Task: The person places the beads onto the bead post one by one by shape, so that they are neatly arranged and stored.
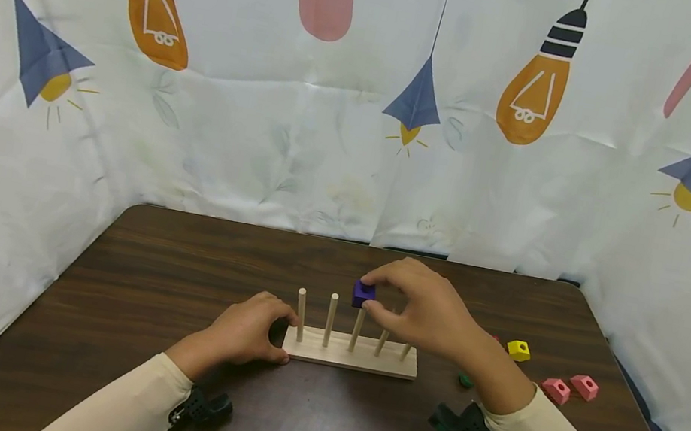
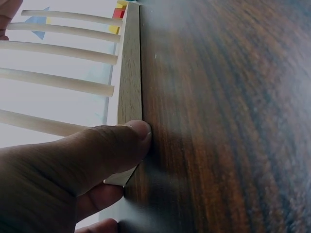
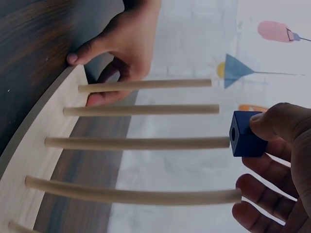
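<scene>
A pale wooden peg board (image 1: 332,354) with several upright pegs stands on the dark table. My left hand (image 1: 254,326) grips its left end, the thumb on the front edge and fingers behind, as the left wrist view shows. Between thumb and fingers my right hand (image 1: 432,310) pinches a blue-purple block (image 1: 363,295) with a hole through it. The block is at the top of the middle peg (image 3: 138,142), its hole facing the tip in the right wrist view. Whether the tip has entered the hole I cannot tell. No block shows on the pegs.
Right of the board lie a yellow block (image 1: 518,350), two pinkish-red blocks (image 1: 584,387) and a green block (image 1: 466,380), partly hidden by the right forearm. The brown table (image 1: 173,263) ends at a white patterned curtain (image 1: 228,135).
</scene>
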`<state>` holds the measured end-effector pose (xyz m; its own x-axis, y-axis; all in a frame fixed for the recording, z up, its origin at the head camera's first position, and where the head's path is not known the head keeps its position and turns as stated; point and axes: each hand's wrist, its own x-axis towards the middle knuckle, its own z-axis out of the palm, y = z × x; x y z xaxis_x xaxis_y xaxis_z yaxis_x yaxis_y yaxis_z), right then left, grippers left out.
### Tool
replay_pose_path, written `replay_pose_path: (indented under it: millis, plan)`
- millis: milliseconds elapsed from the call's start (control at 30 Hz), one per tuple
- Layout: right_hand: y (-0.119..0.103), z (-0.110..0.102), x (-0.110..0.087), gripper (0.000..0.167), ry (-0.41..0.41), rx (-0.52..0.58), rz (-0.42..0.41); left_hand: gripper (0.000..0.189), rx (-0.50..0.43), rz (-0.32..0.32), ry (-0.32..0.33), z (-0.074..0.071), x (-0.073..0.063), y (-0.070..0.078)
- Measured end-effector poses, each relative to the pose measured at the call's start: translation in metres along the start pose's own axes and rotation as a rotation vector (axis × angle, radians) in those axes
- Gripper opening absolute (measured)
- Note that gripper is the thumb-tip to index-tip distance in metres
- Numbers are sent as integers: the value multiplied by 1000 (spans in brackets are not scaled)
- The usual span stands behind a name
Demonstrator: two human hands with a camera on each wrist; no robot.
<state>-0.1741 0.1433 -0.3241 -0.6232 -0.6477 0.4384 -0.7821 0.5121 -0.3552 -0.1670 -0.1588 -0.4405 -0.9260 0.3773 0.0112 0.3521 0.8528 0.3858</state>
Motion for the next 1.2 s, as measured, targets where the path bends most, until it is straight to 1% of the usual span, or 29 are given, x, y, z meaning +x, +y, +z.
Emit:
replay_pose_path:
  millis: [333, 633, 967, 1200]
  plan:
    - [-8, 10, 10, 28, -15, 45, 12, 48, -2, 26, 17, 1, 0, -1]
    - [-17, 19, 20, 28, -47, 110, 65, 47, -3, 32, 11, 0, 1, -2]
    - [-27, 31, 28, 27, -36, 165, 73, 49, 4, 23, 8, 0, 1, -1]
    - [-34, 39, 36, 27, -30, 199, 89, 48, -7, 30, 12, -1, 1, -1]
